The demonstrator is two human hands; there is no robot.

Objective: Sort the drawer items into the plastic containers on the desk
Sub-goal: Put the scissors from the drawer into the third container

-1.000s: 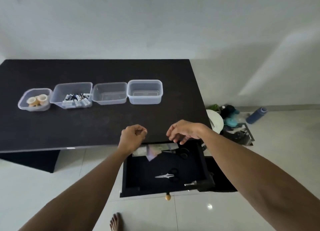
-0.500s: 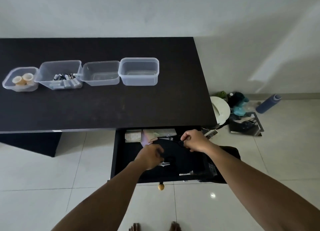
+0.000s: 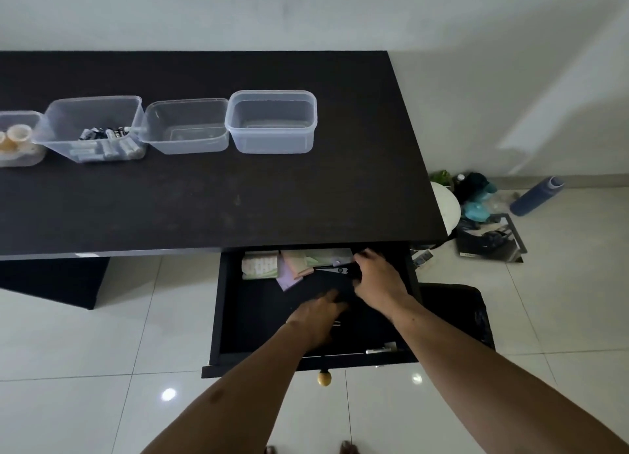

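The black drawer (image 3: 238, 317) stands pulled out under the dark desk (image 3: 204, 198). Both of my hands are inside it. My right hand (image 3: 377, 280) is at the back right, its fingers closed around the handle of black scissors (image 3: 335, 270). My left hand (image 3: 320, 314) lies lower in the middle and covers a second pair of scissors, with only a sliver showing (image 3: 337, 323); its grip is hidden. On the desk stands a row of clear containers: one with tape rolls (image 3: 17, 137), one with batteries (image 3: 95, 130), and two empty ones (image 3: 187, 127) (image 3: 272, 121).
Folded papers (image 3: 260, 266) and pink and purple notes (image 3: 292, 270) lie at the drawer's back. A small white item (image 3: 377, 350) sits at its front, above the brass knob (image 3: 324, 378). Floor clutter, a white stool (image 3: 446, 208), a blue bottle (image 3: 537, 196) and a black bag (image 3: 456, 310) are to the right.
Both hands dropped from the desk edge into the drawer. The right one reached the back scissors, the left one came down over the front scissors. The view tilted downward.
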